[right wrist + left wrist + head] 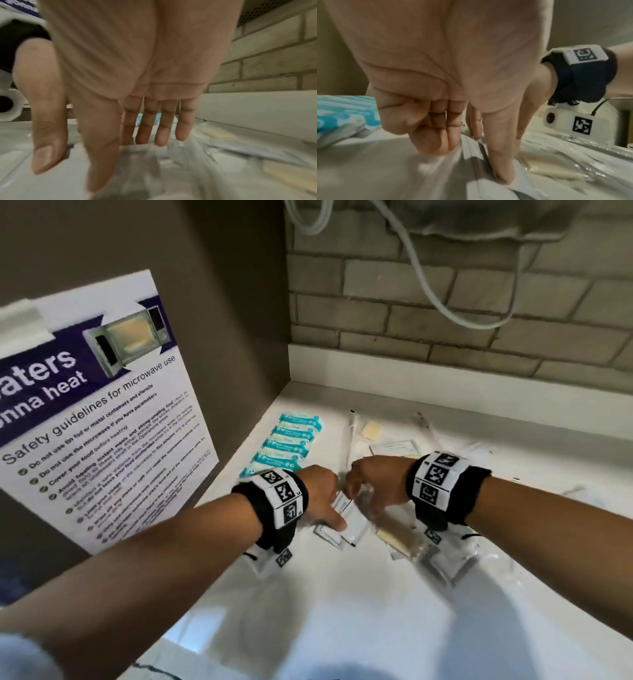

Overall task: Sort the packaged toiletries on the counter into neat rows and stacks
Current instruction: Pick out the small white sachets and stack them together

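A row of teal packets (pixel 291 440) (pixel 342 115) lies along the counter's left wall. My left hand (pixel 334 508) (pixel 471 159) holds a small stack of flat white sachets (pixel 330 534) (pixel 467 148) between its thumb and curled fingers, low on the counter. Just to the right, my right hand (pixel 359 494) (pixel 128 155) reaches down with straight fingers onto a loose heap of clear-wrapped packets (pixel 397 537) (pixel 171 169), some with cream contents. The two hands almost touch. Motion blur hides the packet details.
The white counter (pixel 342 611) meets a brown side wall carrying a microwave safety poster (pixel 102 422). A long thin wrapped item (pixel 351 440), a cream square packet (pixel 371 429) and more clear packets lie behind the hands. Behind them is a brick wall (pixel 445 302) with a grey cable.
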Available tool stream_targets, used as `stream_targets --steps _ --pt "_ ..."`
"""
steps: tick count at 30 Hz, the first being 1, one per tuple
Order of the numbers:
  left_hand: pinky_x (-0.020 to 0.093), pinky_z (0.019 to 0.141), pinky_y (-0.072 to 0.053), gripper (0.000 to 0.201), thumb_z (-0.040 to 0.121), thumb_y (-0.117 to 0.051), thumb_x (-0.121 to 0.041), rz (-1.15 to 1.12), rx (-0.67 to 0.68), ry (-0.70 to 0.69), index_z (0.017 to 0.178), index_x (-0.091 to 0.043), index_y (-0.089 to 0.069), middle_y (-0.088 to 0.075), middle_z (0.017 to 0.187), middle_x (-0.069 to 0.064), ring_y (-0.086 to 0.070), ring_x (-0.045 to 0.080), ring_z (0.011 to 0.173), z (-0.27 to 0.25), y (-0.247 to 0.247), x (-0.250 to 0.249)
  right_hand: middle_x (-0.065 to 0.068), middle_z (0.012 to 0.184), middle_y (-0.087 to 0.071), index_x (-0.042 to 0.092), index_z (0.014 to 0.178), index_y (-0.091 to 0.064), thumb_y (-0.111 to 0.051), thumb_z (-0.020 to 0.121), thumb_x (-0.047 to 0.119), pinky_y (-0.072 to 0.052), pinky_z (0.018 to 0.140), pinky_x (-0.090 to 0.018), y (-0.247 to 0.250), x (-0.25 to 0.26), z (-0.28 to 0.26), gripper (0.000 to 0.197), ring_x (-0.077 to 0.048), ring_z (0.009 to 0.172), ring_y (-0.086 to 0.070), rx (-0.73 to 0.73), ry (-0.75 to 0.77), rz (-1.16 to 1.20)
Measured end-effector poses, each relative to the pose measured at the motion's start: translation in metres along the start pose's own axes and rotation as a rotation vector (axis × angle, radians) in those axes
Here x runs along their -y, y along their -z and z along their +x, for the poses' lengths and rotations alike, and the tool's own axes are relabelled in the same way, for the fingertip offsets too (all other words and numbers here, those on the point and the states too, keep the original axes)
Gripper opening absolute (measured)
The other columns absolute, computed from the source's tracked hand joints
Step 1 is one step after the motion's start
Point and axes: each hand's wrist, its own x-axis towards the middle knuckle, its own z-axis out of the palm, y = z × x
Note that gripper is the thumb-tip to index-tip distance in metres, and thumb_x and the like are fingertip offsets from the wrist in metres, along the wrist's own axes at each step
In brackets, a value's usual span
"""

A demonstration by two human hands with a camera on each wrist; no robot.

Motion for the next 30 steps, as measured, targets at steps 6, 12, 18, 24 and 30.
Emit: stream_targets --steps 6,12,18,24,30 --pt "0.028 0.079 -0.051 0.051 0.071 -0.078 -0.049 -0.063 0.005 0.028 0.103 -0.01 -0.069 -0.071 0.103 0.007 -0.066 0.023 0.095 0.006 -0.005 0.0 -0.004 0.105 -0.068 0.017 0.098 -0.066 -0.072 0.074 0.019 -0.053 0.085 -0.036 -0.009 -0.014 -0.011 0.025 -0.025 0.097 -0.062 -0.026 -0.126 0.003" --pt "0.022 0.069 -0.042 0.038 0.077 -0.078 -0.035 -0.078 -0.025 0.004 0.103 -0.01 -0.067 -0.069 0.1 0.004 -0.064 0.022 0.09 0.009 -0.003 0.005 -0.004 0.097 -0.061 0.015 0.097 -0.056 -0.062 0.086 0.015 -0.04 0.073 -0.027 0.01 -0.029 -0.036 0.012 -0.021 0.087 -0.053 -0.221 -0.157 0.118" --pt "0.026 0.061 -0.04 0.021 0.085 -0.069 -0.029 -0.212 -0.26 -0.064 0.098 -0.013 -0.068 -0.063 0.088 0.0 -0.057 0.019 0.08 0.005 0.026 0.011 0.005 0.074 -0.056 0.016 0.096 -0.061 -0.066 0.08 0.016 -0.038 0.067 -0.024 0.028 -0.029 -0.051 0.016 -0.015 0.068 -0.051 -0.578 -0.256 0.341" --pt "0.035 0.08 -0.054 0.008 0.082 -0.074 -0.022 -0.702 -0.413 -0.066 0.078 -0.023 -0.067 -0.07 0.08 -0.004 -0.065 0.016 0.074 0.005 0.049 0.024 -0.003 0.077 -0.055 0.015 0.082 -0.049 -0.058 0.087 0.016 -0.038 0.055 -0.021 0.045 -0.021 -0.059 0.01 -0.021 0.069 -0.051 -0.821 -0.283 0.596" --pt "0.04 0.077 -0.059 0.004 0.088 -0.068 -0.018 -0.876 -0.279 -0.101 0.085 -0.019 -0.066 -0.074 0.091 0.007 -0.07 0.026 0.083 -0.005 0.041 0.01 -0.011 0.08 -0.048 0.021 0.073 -0.027 -0.039 0.096 0.01 -0.053 0.058 -0.039 0.045 -0.016 -0.069 0.028 -0.033 0.072 -0.063 -0.829 -0.246 0.819"
